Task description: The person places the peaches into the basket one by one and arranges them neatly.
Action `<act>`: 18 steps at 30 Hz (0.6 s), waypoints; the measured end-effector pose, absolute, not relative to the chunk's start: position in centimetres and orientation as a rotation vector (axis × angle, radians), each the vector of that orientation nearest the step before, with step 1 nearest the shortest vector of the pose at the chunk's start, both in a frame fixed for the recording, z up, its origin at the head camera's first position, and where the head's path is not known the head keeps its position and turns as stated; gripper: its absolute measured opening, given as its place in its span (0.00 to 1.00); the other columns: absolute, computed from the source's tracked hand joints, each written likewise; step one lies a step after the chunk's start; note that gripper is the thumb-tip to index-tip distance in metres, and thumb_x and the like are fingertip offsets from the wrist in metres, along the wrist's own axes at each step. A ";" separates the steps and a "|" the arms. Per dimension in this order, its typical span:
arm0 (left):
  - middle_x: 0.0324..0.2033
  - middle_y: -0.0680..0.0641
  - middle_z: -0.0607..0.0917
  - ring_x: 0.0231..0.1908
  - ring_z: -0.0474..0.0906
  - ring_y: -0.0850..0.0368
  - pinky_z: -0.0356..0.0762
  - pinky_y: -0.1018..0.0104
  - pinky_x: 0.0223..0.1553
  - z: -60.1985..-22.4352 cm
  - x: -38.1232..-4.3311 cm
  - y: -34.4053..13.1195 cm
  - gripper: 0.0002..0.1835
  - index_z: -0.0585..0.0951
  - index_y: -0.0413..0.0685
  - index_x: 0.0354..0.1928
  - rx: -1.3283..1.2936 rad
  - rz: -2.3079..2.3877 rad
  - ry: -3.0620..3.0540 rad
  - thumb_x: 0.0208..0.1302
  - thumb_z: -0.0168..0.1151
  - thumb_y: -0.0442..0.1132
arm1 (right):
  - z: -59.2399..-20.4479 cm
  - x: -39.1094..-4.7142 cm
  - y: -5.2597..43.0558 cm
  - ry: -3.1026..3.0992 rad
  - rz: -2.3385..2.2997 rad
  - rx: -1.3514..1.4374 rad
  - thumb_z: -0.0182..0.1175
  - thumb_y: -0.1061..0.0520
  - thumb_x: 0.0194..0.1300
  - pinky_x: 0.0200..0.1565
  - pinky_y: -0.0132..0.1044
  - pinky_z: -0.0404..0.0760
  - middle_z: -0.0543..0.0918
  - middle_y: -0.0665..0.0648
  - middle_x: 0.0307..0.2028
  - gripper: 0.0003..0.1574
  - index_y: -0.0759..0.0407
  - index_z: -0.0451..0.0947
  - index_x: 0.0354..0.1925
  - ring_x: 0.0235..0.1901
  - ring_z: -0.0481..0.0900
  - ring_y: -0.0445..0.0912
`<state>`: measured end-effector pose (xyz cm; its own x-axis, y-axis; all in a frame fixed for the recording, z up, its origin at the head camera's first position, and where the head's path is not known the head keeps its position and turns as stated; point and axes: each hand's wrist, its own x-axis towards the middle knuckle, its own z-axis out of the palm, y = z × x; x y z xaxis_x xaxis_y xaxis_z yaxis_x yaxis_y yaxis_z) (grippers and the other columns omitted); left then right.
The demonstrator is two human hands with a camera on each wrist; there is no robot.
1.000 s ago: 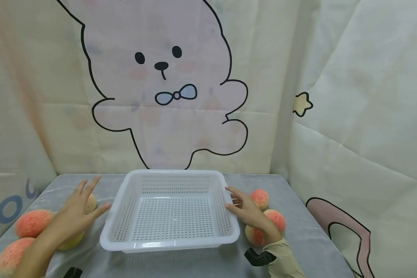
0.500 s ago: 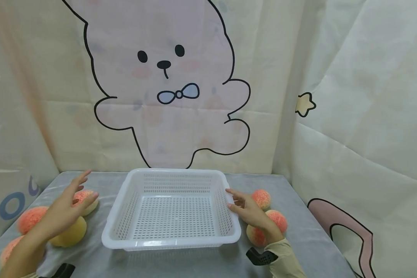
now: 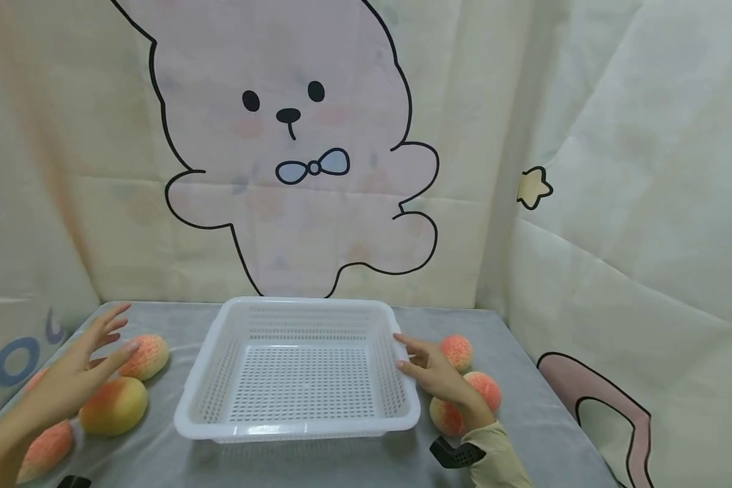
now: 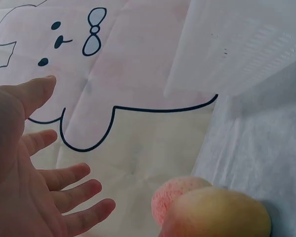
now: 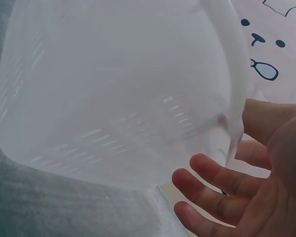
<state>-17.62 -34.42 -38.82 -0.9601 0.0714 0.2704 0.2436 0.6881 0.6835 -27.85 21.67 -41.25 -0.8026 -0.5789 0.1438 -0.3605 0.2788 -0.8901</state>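
Note:
A white plastic basket [image 3: 301,379] with slotted walls and floor stands in the middle of the table in the head view, nothing inside it. My right hand [image 3: 433,369] holds its right rim; the right wrist view has the thumb and index finger at the rim [image 5: 232,64], the other fingers spread below. Over at the left, my left hand [image 3: 76,376] hovers with fingers extended and holds nothing. Close beside it lie a speckled pink peach [image 3: 145,357] and a smooth yellow-red fruit [image 3: 114,407]. Another peach [image 3: 47,449] is partly hidden by the left forearm.
Right of the basket sit a small peach [image 3: 456,352], a second peach [image 3: 486,389] and a third peach [image 3: 446,415], near the right forearm. A grey cloth [image 3: 293,468] covers the table. Printed curtains [image 3: 366,230] enclose its back and sides.
My left hand has moved left, away from the basket, uncovering the speckled peach and the yellow-red fruit. The right hand stays at the basket's rim.

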 end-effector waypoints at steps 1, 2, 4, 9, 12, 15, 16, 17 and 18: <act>0.71 0.19 0.55 0.63 0.57 0.15 0.77 0.65 0.53 -38.8 -17.5 -34.5 0.41 0.38 0.62 0.82 -0.240 -1.132 -2.685 0.79 0.50 0.43 | -41.3 -27.9 21.7 2.327 -1.547 -0.858 0.57 0.61 0.74 0.44 0.37 0.87 0.73 0.80 0.63 0.40 0.73 0.54 0.75 0.51 0.85 0.61; 0.71 0.18 0.55 0.62 0.56 0.15 0.76 0.50 0.58 -38.9 -17.4 -34.6 0.40 0.38 0.61 0.82 -0.230 -1.138 -2.686 0.80 0.49 0.43 | -41.3 -27.9 21.7 2.320 -1.554 -0.845 0.57 0.60 0.74 0.44 0.37 0.87 0.72 0.80 0.64 0.40 0.72 0.54 0.76 0.51 0.85 0.60; 0.70 0.17 0.54 0.62 0.57 0.15 0.65 0.27 0.55 -39.0 -17.0 -34.9 0.40 0.37 0.59 0.82 -0.209 -1.132 -2.685 0.80 0.48 0.43 | -41.3 -27.9 21.7 2.307 -1.560 -0.820 0.57 0.60 0.74 0.44 0.38 0.87 0.72 0.79 0.65 0.41 0.71 0.53 0.76 0.51 0.85 0.59; 0.69 0.16 0.57 0.59 0.59 0.19 0.69 0.69 0.59 -39.3 -16.5 -36.1 0.40 0.39 0.52 0.82 -0.165 -1.065 -2.680 0.80 0.49 0.43 | -41.2 -28.0 22.0 2.344 -1.540 -0.777 0.59 0.59 0.74 0.44 0.37 0.87 0.72 0.76 0.66 0.41 0.68 0.55 0.77 0.51 0.85 0.57; 0.69 0.14 0.55 0.60 0.57 0.16 0.73 0.67 0.58 -39.5 -16.3 -36.9 0.40 0.38 0.47 0.81 -0.125 -1.055 -2.686 0.80 0.48 0.44 | -41.0 -28.1 22.3 2.361 -1.531 -0.773 0.59 0.60 0.74 0.44 0.37 0.87 0.72 0.76 0.66 0.41 0.68 0.55 0.77 0.51 0.85 0.57; 0.67 0.14 0.57 0.62 0.63 0.25 0.74 0.37 0.53 -39.9 -16.0 -37.7 0.39 0.41 0.43 0.81 -0.092 -1.016 -2.675 0.80 0.48 0.43 | -40.7 -28.3 22.5 2.357 -1.532 -0.786 0.58 0.60 0.74 0.44 0.37 0.87 0.71 0.77 0.67 0.41 0.69 0.54 0.77 0.51 0.85 0.57; 0.67 0.15 0.59 0.60 0.64 0.26 0.75 0.37 0.52 -40.0 -15.9 -38.0 0.38 0.43 0.42 0.81 -0.085 -0.993 -2.677 0.80 0.49 0.43 | -40.7 -28.3 22.5 2.353 -1.534 -0.791 0.58 0.61 0.74 0.44 0.37 0.87 0.71 0.77 0.67 0.41 0.69 0.54 0.77 0.51 0.85 0.57; 0.66 0.16 0.60 0.58 0.65 0.27 0.71 0.27 0.48 -40.2 -15.8 -38.3 0.38 0.44 0.43 0.81 -0.078 -0.976 -2.684 0.80 0.48 0.43 | -40.6 -28.3 22.6 2.348 -1.535 -0.797 0.58 0.61 0.74 0.44 0.37 0.87 0.71 0.77 0.67 0.41 0.69 0.54 0.77 0.51 0.85 0.58; 0.65 0.17 0.62 0.56 0.66 0.29 0.72 0.27 0.45 -40.3 -15.6 -38.6 0.37 0.45 0.44 0.81 -0.064 -0.948 -2.691 0.80 0.49 0.43 | -40.6 -28.4 22.6 2.346 -1.538 -0.803 0.58 0.61 0.74 0.44 0.37 0.87 0.70 0.77 0.67 0.41 0.69 0.54 0.77 0.51 0.85 0.57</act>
